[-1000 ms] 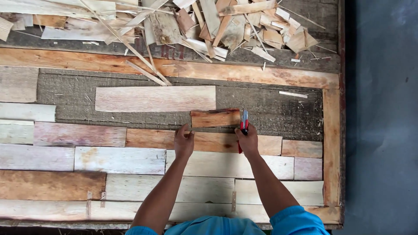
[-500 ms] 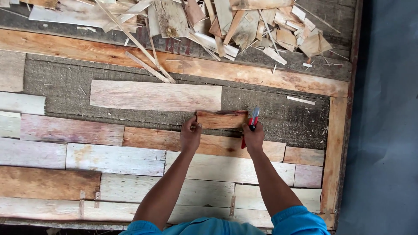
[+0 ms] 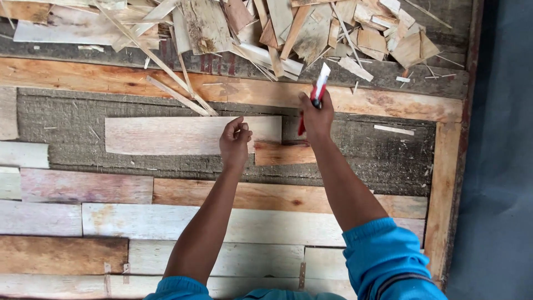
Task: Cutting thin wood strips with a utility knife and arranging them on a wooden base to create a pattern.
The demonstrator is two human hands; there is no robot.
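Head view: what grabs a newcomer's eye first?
The right hand, raised mid-frame, grips a red-and-white cutter, with the left hand beside it over a pale plank. A short brown wood piece lies just below, between the hands. A heap of wood offcuts fills the top edge.

We see even, diffuse daylight across the whole view; no single source is evident. Shadows are soft and short: a faint dark edge under the left hand (image 3: pixel 235 145) and under the right hand (image 3: pixel 316 118), and thin shadow lines beneath the scrap pile (image 3: pixel 288 30) at the top. We find no glare and no blown highlights; the pale boards (image 3: pixel 183 135) keep their grain. Focus is sharp over most of the picture, with slight softness on the blue sleeve (image 3: pixel 383 255) at the bottom edge. The frame's right rail (image 3: pixel 449 183) leans slightly, suggesting mild wide-angle distortion. The grey surface (image 3: pixel 505 166) at right reads darker and flat.
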